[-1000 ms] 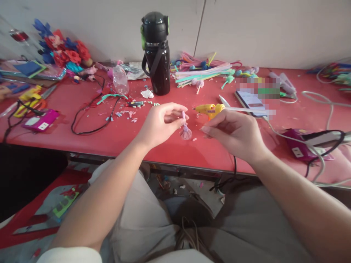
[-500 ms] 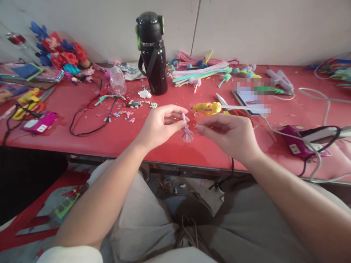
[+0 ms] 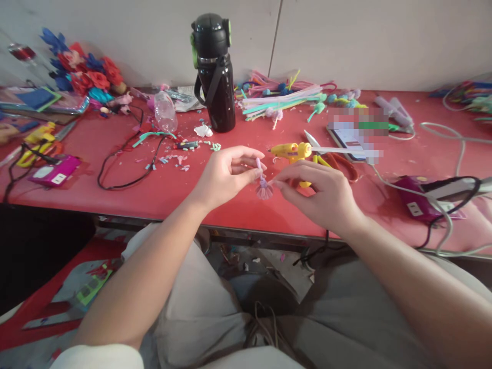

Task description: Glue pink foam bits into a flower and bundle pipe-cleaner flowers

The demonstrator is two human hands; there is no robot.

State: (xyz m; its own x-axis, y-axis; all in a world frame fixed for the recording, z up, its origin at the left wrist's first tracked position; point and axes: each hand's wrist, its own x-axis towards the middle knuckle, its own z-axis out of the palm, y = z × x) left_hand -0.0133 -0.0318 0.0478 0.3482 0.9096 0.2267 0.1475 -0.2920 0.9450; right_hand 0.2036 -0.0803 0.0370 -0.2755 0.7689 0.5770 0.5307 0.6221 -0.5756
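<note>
My left hand [image 3: 225,175] pinches the short stem of a small lilac tassel-like piece [image 3: 264,190] between thumb and fingertips. The piece hangs with its fanned, fringed end downward, above the near part of the table. Close to its right side is my right hand [image 3: 325,197], thumb and index finger pressed together. Whatever lies between those fingertips is too small to make out. Just behind the right hand a yellow glue gun [image 3: 288,150] lies with a long pale glue stick [image 3: 338,150] out of its back. Orange-handled scissors [image 3: 348,166] are partly covered by it.
A black bottle [image 3: 215,77] stands at the back of the red table [image 3: 184,200]. Behind lie bundled pipe cleaners [image 3: 284,101], with a phone [image 3: 348,138] to the right. Purple power boxes [image 3: 415,197] with cables flank the workspace. Cut scraps [image 3: 180,163] litter the left side.
My right hand has moved slightly and its fingertips are now closer to the fringed end of the lilac piece. The left hand keeps its pinch, nearly still.
</note>
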